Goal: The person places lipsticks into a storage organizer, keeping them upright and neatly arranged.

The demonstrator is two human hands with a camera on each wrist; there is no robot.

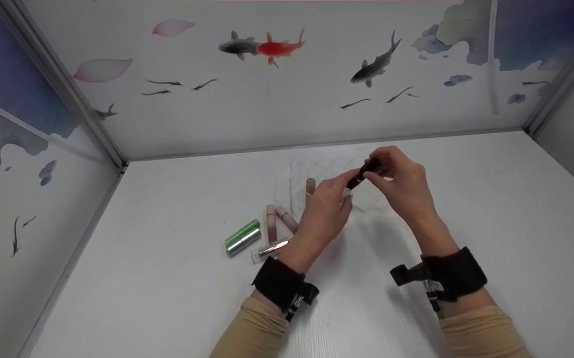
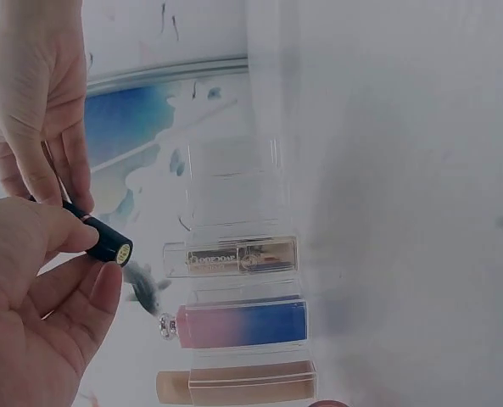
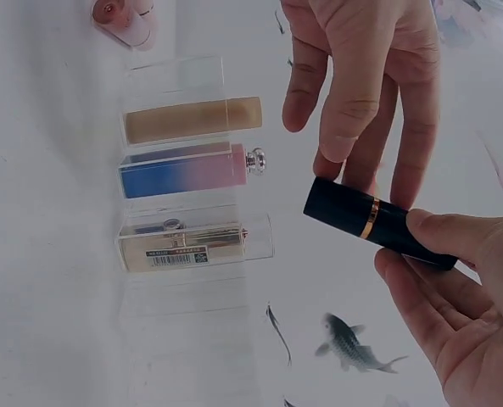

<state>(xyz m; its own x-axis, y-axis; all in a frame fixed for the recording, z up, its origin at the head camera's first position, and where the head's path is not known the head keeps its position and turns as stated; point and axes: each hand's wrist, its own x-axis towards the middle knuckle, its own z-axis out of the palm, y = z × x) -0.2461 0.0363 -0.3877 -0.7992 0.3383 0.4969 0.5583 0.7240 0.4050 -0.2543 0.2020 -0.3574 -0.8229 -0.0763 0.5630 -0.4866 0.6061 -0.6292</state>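
A black lipstick tube with a thin gold band (image 3: 344, 206) is held in the air between both hands. The right hand (image 1: 406, 186) pinches its far end between thumb and fingers. At the near end, which carries a round label, the fingers of the left hand (image 1: 324, 206) grip the tube. Below the hands stands a clear lipstick holder (image 2: 234, 199). Its slots hold a beige tube (image 3: 192, 120), a blue-and-pink tube with a silver knob (image 2: 243, 325) and a clear boxed tube with a barcode (image 3: 183, 248).
Left of the holder, on the white table (image 1: 167, 298), lie a green tube (image 1: 241, 232), a silver tube (image 1: 243, 242), two pink tubes (image 1: 271, 223) and a clear-capped metallic tube (image 1: 272, 247). Walls printed with fish (image 1: 279, 48) enclose the table at the back and sides.
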